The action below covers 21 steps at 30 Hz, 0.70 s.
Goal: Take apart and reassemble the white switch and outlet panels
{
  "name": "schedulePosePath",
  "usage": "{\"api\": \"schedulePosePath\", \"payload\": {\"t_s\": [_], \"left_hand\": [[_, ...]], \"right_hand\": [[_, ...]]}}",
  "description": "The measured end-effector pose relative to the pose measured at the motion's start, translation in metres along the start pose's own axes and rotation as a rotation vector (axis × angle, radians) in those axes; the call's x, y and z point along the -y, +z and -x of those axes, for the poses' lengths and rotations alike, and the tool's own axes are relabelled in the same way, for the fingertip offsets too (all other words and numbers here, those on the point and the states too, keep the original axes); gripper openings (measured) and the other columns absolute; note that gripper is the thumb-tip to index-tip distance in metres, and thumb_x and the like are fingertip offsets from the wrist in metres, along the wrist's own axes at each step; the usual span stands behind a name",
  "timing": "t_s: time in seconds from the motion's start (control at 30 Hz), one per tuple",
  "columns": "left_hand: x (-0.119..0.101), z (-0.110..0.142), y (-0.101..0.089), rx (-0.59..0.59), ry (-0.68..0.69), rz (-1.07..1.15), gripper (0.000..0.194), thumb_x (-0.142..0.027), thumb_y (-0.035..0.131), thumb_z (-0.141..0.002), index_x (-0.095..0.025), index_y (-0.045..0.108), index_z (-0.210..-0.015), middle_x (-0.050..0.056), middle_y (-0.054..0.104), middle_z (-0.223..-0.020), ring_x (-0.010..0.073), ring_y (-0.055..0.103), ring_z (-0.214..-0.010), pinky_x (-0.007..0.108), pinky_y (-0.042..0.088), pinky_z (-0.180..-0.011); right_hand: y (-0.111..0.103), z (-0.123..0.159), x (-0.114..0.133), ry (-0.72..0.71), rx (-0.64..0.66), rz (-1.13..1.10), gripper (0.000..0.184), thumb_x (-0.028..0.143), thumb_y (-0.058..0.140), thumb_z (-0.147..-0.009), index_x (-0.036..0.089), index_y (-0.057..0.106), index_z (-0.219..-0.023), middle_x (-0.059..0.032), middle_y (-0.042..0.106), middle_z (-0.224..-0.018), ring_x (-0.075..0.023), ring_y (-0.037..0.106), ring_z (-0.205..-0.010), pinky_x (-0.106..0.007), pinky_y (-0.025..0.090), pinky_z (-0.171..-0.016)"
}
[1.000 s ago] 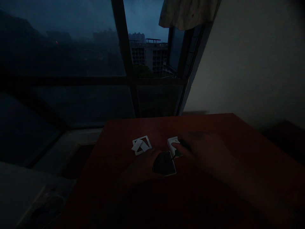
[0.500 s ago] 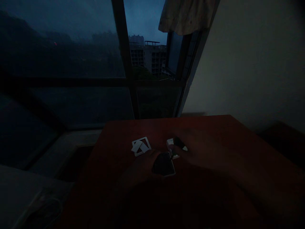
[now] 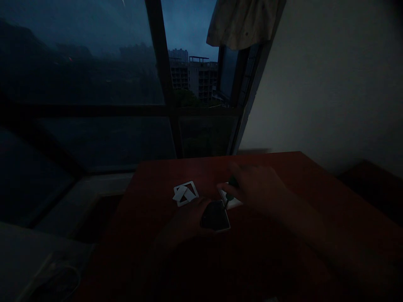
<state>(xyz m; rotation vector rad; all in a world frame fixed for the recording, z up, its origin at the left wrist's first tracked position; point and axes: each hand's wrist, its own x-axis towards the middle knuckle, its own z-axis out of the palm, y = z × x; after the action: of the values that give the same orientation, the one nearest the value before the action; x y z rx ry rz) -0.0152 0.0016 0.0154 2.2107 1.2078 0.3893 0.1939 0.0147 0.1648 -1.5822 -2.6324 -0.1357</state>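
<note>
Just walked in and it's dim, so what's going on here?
A person's left hand holds a dark white-edged piece on the table. Their right hand grips a green-handled tool, its tip by the piece's far right corner. A white item lies partly behind that hand; further left, white strips cross a white frame.

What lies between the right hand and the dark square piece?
In the head view, a green-handled tool, gripped by the right hand, slants toward the dark square piece; a white piece shows behind.
</note>
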Motion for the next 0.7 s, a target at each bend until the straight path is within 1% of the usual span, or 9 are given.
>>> {"api": "schedulePosePath", "payload": {"t_s": [0.07,0.13,0.23,0.37,0.4,0.47,0.57,0.63,0.7], "left_hand": [[0.000,0.001,0.000,-0.001,-0.011,0.001,0.082,-0.044,0.082,-0.060,-0.028,0.044,-0.132,0.007,0.051,-0.131,0.0306,0.052,-0.114,0.040,0.042,-0.095],[0.000,0.001,0.000,-0.003,-0.008,0.002,0.081,-0.044,0.081,-0.061,-0.028,0.044,-0.131,0.007,0.052,-0.131,0.0300,0.052,-0.113,0.040,0.042,-0.095],[0.001,0.000,0.001,-0.013,0.017,-0.005,0.081,-0.042,0.081,-0.061,-0.029,0.044,-0.132,0.007,0.052,-0.131,0.0294,0.052,-0.113,0.040,0.041,-0.096],[0.003,-0.001,0.001,-0.006,0.026,-0.014,0.081,-0.042,0.082,-0.060,-0.028,0.045,-0.131,0.007,0.053,-0.128,0.0295,0.053,-0.112,0.039,0.042,-0.095],[0.002,-0.001,0.001,-0.003,0.028,-0.011,0.080,-0.042,0.081,-0.061,-0.028,0.045,-0.130,0.007,0.054,-0.127,0.0292,0.053,-0.112,0.039,0.042,-0.094],[0.001,-0.002,0.000,-0.003,0.034,-0.010,0.079,-0.043,0.081,-0.061,-0.027,0.045,-0.130,0.007,0.054,-0.127,0.0288,0.053,-0.112,0.038,0.042,-0.094],[0.000,-0.002,-0.001,-0.009,0.036,-0.025,0.078,-0.041,0.081,-0.061,-0.027,0.045,-0.129,0.007,0.054,-0.127,0.0291,0.053,-0.112,0.039,0.042,-0.094],[-0.001,-0.001,-0.001,-0.016,0.030,-0.024,0.076,-0.039,0.081,-0.061,-0.028,0.046,-0.128,0.007,0.054,-0.126,0.0291,0.053,-0.111,0.038,0.043,-0.093],[0.000,-0.001,-0.001,-0.018,0.036,-0.005,0.077,-0.039,0.081,-0.061,-0.028,0.046,-0.129,0.006,0.054,-0.127,0.0289,0.053,-0.112,0.038,0.042,-0.094]], "right_hand": [[0.000,-0.002,0.000,0.044,0.016,0.065,0.034,0.049,0.043,-0.091,0.019,0.060,-0.092,-0.0102,0.070,-0.078,-0.0251,0.065,-0.067,-0.029,0.034,-0.052],[0.001,-0.003,-0.003,-0.020,0.030,0.028,0.028,0.044,0.046,-0.091,0.021,0.061,-0.088,-0.0086,0.071,-0.080,-0.0238,0.066,-0.069,-0.029,0.035,-0.054],[0.002,0.001,-0.012,-0.151,0.017,-0.119,0.019,0.032,0.053,-0.088,0.020,0.059,-0.101,-0.0084,0.070,-0.093,-0.0227,0.065,-0.083,-0.028,0.041,-0.063],[0.004,0.008,-0.019,-0.276,0.004,-0.308,0.041,0.023,0.056,-0.084,0.019,0.047,-0.125,-0.0094,0.066,-0.112,-0.0206,0.063,-0.095,-0.028,0.045,-0.074],[0.005,0.009,-0.018,-0.268,0.004,-0.310,0.046,0.025,0.057,-0.084,0.020,0.044,-0.128,-0.0095,0.066,-0.112,-0.0208,0.063,-0.094,-0.029,0.045,-0.072],[0.006,0.009,-0.016,-0.155,-0.008,-0.208,0.044,0.035,0.056,-0.085,0.018,0.047,-0.125,-0.0108,0.068,-0.103,-0.0243,0.065,-0.087,-0.031,0.045,-0.065],[0.009,0.008,-0.012,0.060,-0.027,0.021,0.035,0.048,0.044,-0.090,0.019,0.058,-0.102,-0.0111,0.070,-0.083,-0.0286,0.066,-0.072,-0.033,0.041,-0.056],[0.010,0.008,-0.013,0.054,-0.040,0.026,0.029,0.044,0.042,-0.092,0.020,0.058,-0.097,-0.0095,0.069,-0.083,-0.0270,0.066,-0.072,-0.032,0.041,-0.056],[0.010,0.010,-0.015,-0.042,-0.050,-0.105,0.021,0.034,0.047,-0.090,0.020,0.055,-0.104,-0.0084,0.069,-0.093,-0.0233,0.066,-0.079,-0.030,0.042,-0.061]]}}
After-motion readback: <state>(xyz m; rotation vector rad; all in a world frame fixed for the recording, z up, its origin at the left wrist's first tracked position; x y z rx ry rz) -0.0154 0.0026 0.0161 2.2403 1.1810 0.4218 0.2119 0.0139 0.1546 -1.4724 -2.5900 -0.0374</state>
